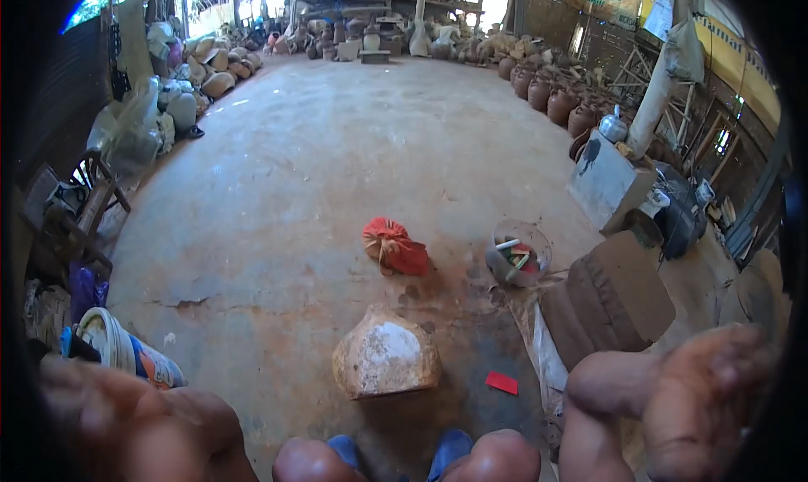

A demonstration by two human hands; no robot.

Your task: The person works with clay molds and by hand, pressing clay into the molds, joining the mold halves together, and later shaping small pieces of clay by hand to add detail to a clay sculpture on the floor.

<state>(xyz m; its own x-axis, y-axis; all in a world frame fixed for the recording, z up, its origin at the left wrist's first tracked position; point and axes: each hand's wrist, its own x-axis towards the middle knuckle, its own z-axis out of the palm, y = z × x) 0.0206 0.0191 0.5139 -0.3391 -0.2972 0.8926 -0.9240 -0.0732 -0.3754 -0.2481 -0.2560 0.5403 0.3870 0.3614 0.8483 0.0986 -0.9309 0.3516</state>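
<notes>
My left hand [109,410] is raised close to the camera at the lower left, in front of a white bucket [156,360]; it is smeared and its fingers cannot be made out. At the lower right my right hand [703,398] is also raised, its fingers blurred into the dark rim, near a large brown clay block [610,292]. Whether either hand holds anything does not show. On the floor before my knees sits a squat, pale, speckled pot-shaped form [387,356] with a narrowed top. A small flat red piece [502,383] lies to its right.
Beyond the form lies a red cloth bundle [394,246], with a bowl [505,270] of small tools to its right. A kettle [613,125] stands on a grey block [608,179]. Brown jars [561,106] line the right side; wrapped sacks [181,111] and a chair [101,200] stand left.
</notes>
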